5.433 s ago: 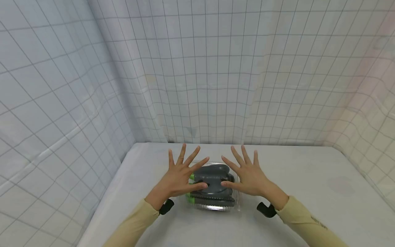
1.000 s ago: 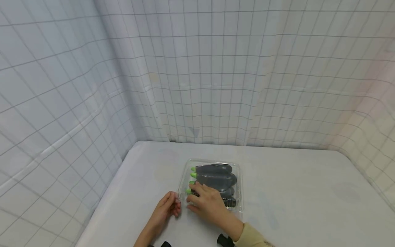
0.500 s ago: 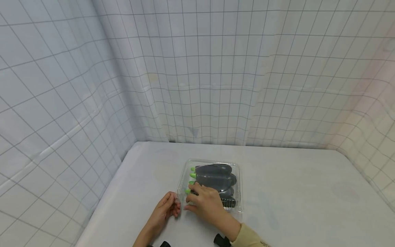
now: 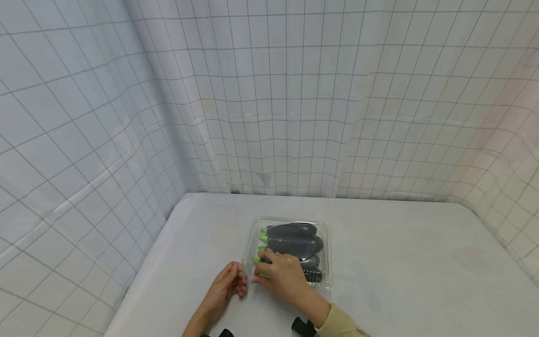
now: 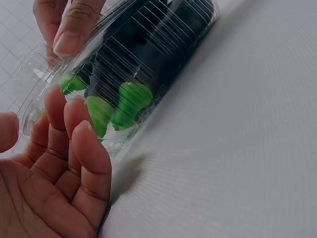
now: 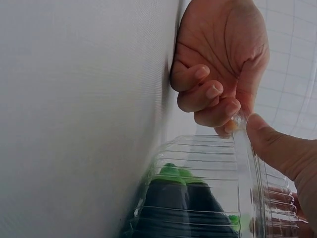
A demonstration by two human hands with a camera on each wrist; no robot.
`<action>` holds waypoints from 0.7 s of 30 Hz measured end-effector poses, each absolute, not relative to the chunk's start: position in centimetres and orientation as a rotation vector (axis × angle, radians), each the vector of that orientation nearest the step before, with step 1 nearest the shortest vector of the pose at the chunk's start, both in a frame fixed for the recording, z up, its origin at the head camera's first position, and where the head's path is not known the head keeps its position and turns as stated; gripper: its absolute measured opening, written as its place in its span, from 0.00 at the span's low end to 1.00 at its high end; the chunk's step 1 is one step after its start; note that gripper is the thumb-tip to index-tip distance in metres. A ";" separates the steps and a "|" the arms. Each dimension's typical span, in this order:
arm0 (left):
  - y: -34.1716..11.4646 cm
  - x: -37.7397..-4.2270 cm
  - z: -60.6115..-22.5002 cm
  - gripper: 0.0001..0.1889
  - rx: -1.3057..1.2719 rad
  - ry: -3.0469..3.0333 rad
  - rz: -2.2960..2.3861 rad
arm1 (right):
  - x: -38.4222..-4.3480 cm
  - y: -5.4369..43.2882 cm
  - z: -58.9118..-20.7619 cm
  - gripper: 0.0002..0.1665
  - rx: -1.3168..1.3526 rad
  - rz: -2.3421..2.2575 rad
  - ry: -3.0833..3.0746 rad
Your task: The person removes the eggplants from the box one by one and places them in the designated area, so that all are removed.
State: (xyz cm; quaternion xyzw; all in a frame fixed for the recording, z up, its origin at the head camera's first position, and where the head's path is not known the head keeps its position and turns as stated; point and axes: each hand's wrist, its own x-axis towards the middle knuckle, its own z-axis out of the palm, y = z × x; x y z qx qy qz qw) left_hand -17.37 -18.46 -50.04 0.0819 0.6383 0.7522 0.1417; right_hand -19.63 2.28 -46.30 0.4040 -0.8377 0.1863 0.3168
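Observation:
A clear plastic clamshell box (image 4: 328, 255) lies on the table, holding several dark eggplants (image 4: 294, 244) with green stem ends pointing left. My left hand (image 4: 224, 286) pinches the box's rim at the near left corner between thumb and index finger; its other fingers curl loosely below. Beside it, my right hand (image 4: 284, 277) reaches over the lid, with its thumb on the rim and its fingers bent over the top. The right wrist view shows the right thumb (image 6: 277, 146) at the rim, close to the left fingertips. The lid lies over the eggplants.
A white cloth covers the table (image 4: 404, 262). White gridded curtains (image 4: 273, 103) hang behind it and along both sides. A black wrist camera (image 4: 302, 326) sits under the right wrist, close above the tabletop.
Earlier, both hands hovered with fingers spread above the box. They have since come down to its near left corner and grip the rim. Over the last second they have barely moved.

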 end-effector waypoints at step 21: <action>-18.7 -17.5 -50.2 0.17 0.313 1.831 2.155 | -19.4 1.4 -47.0 0.17 1.018 0.140 -2.053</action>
